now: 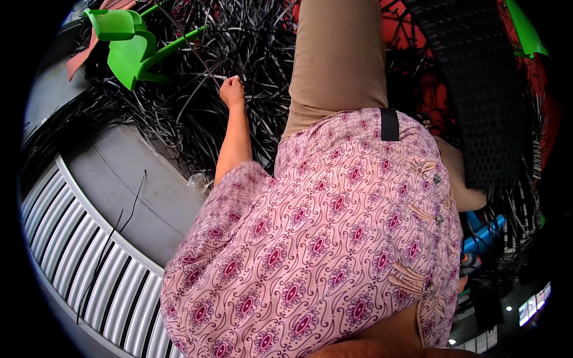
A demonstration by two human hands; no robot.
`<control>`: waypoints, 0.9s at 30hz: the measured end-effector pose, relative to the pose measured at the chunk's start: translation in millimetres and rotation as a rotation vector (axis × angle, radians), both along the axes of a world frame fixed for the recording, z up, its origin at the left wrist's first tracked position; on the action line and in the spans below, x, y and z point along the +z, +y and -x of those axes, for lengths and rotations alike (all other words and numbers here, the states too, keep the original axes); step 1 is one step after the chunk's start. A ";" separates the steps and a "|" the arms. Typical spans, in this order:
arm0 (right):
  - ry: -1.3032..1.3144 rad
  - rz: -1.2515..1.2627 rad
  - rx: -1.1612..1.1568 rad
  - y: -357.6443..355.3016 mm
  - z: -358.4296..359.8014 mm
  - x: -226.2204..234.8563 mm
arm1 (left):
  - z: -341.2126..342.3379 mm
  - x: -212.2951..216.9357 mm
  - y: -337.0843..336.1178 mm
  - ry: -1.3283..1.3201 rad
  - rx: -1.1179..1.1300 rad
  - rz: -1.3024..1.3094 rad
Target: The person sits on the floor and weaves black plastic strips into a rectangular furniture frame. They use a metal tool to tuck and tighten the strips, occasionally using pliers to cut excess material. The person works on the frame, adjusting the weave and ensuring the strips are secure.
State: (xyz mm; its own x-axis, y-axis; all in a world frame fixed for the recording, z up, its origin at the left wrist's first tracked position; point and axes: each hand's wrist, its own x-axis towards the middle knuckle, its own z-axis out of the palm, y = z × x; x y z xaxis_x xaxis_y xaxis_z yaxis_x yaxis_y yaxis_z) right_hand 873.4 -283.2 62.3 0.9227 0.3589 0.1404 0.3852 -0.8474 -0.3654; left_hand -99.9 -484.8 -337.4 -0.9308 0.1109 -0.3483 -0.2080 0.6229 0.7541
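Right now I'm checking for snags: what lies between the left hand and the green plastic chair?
In the head view, only tangled black plastic strips fill the stretch between the left hand and the green plastic chair; the hand rests among them.

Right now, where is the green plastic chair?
In the head view, the green plastic chair lies tipped at upper left on the black strips, left of the left hand.

A hand (232, 92) rests on a heap of strips (197, 119). A plastic chair (128, 48) lies on the heap to its left. A ribbed shutter (77, 238) lies nearer, lower left.
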 end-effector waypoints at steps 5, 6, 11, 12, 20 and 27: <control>-0.097 0.092 0.023 19.6 23.1 9.8 | -25.0 -7.1 -29.3 0.181 -0.330 0.424; -0.116 0.106 0.049 40.6 25.6 14.3 | -34.4 -12.4 -35.3 0.139 -0.384 0.461; -0.208 0.092 0.136 77.7 63.2 22.0 | -68.0 -12.5 -30.7 0.240 -0.572 0.690; -0.203 0.061 0.090 40.7 67.5 19.7 | -46.8 -13.5 -4.8 0.290 -0.580 0.576; 0.084 -0.545 0.732 178.4 207.6 24.4 | -29.5 108.8 87.1 0.262 0.042 -0.331; 1.293 0.076 1.463 152.2 506.4 3.6 | -140.9 333.5 200.2 0.176 -0.469 -1.026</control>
State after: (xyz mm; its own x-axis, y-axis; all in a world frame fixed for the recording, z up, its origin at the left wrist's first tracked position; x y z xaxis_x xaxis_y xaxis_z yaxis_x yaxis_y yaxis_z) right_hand 367.0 -131.0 65.9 -0.5245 0.7905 -0.3162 0.2660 -0.2007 -0.9429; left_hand 41.0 -284.6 -3.9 -0.7496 0.6175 0.2385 0.0417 -0.3156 0.9480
